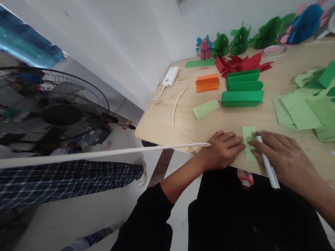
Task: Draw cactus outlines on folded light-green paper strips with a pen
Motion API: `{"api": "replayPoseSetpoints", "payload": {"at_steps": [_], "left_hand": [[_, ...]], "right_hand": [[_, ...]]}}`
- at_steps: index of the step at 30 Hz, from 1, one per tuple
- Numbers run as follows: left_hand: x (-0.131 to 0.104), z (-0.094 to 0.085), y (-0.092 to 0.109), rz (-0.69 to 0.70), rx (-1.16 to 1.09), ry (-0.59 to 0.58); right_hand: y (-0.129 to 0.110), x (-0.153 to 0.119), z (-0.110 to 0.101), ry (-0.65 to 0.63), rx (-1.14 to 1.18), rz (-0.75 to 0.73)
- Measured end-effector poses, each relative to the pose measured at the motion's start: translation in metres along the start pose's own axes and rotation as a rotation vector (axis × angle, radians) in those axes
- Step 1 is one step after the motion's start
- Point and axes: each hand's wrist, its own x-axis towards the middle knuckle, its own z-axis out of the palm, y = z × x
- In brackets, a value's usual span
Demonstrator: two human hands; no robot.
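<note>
A small light green paper strip (247, 134) with creases lies near the table's front edge, between my two hands. My left hand (222, 148) rests flat at its left side, fingers stretched out and touching the paper's edge. In my right hand (281, 153) is a white pen (267, 163), its dark end up by the paper and its capped end pointing back towards my lap. Fingertips of that hand also press on the paper's right side. Above my left hand lies another light green slip (206, 109), slightly curved.
Folded green papers (243, 97), an orange folded paper (208, 83) and red folded papers (239, 64) lie farther back. Light green sheets (300, 111) are piled at right. A white cable (174, 116) runs from a power bank (171, 76) past my left wrist. A fan (61, 115) stands left.
</note>
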Motion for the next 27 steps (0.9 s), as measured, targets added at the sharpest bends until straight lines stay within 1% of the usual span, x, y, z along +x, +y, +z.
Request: {"api": "replayPoseSetpoints", "payload": {"at_steps": [4, 7, 11, 15, 20, 23, 27], "left_hand": [[0.0003, 0.0005, -0.0002, -0.004, -0.005, -0.009], [0.0002, 0.0006, -0.0002, -0.004, -0.002, 0.025], [-0.0001, 0.0009, -0.0001, 0.005, -0.005, 0.055], [-0.0001, 0.0011, 0.0006, 0.003, 0.002, 0.033], [0.0005, 0.0011, 0.0010, -0.007, 0.002, -0.001], [0.0010, 0.0015, 0.0010, -0.013, 0.002, -0.036], [0.0012, 0.0018, 0.0014, -0.020, -0.009, -0.022]], "right_hand": [[0.0000, -0.0009, -0.0003, -0.021, 0.016, 0.010], [0.0006, -0.0017, 0.0002, -0.044, 0.046, 0.037], [0.0008, -0.0013, 0.0007, -0.023, 0.043, 0.029], [0.0013, -0.0010, 0.0013, -0.018, 0.016, 0.021], [0.0022, 0.0000, 0.0022, 0.001, -0.034, -0.030], [0.0015, 0.0007, 0.0022, 0.004, -0.007, -0.011], [0.0003, 0.0010, 0.0011, -0.008, 0.009, 0.005]]}}
